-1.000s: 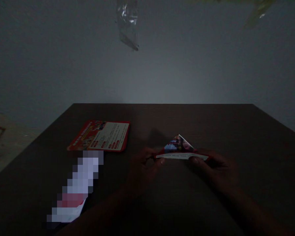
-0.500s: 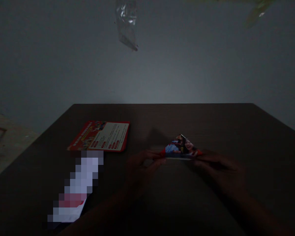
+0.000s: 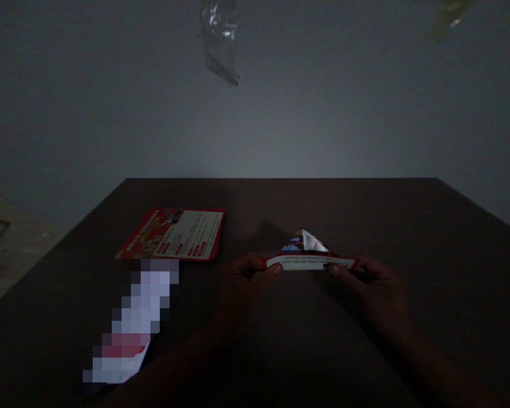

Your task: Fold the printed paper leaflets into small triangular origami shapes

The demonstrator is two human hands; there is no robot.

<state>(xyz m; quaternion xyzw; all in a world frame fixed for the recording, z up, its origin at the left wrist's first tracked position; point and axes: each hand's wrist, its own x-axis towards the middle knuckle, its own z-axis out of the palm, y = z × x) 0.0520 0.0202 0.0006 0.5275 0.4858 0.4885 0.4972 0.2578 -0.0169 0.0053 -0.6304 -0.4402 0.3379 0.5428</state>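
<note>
A folded printed paper [image 3: 304,262] is held above the dark table, with a colourful triangular peak at the top and a white strip with red ends along its lower edge. My left hand [image 3: 245,283] pinches the left end of the strip, thumb on the near side. At the right end, my right hand [image 3: 372,283] grips it the same way. Glare covers part of the triangle's right side.
A stack of red and white printed leaflets [image 3: 189,233] lies at the left on the dark table [image 3: 365,209]. Nearer sits a bright, pixelated object [image 3: 140,317]. A clear plastic bag [image 3: 220,42] hangs at the pale wall.
The paper's lower edge now shows a wide white strip where a thin edge was seen. Both hands have turned slightly, with their thumbs now visible on the strip.
</note>
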